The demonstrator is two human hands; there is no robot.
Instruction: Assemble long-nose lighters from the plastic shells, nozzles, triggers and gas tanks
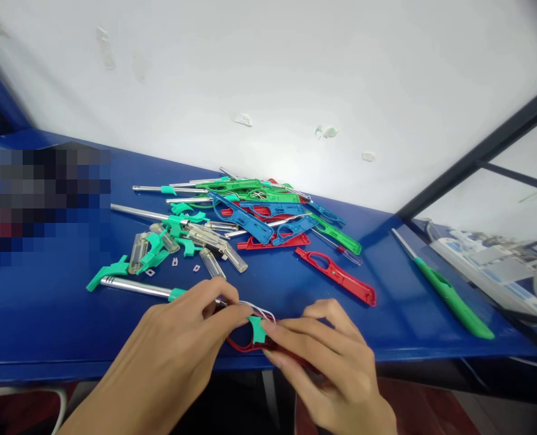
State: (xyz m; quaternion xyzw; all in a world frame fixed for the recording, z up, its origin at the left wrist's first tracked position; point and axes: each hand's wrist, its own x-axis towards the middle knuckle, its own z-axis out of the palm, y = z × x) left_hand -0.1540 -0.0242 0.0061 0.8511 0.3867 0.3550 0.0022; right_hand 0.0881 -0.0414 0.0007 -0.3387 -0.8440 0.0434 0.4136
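Observation:
Close to the table's front edge, both hands work on one red lighter shell half. My left hand is closed at its front end, thumb and forefinger pinched near the white wires. From that hand a silver lighter tube with a teal collar points left. My right hand grips the shell's handle part, which its fingers mostly cover. Its thumb and forefinger touch a teal trigger at the shell's finger loop. What lies under the left fingertips is hidden.
Beyond the hands on the blue table lie loose teal triggers, clear fuel tanks and a pile of blue, green and red shells. One red shell lies apart. A green lighter rests right, beside a black frame.

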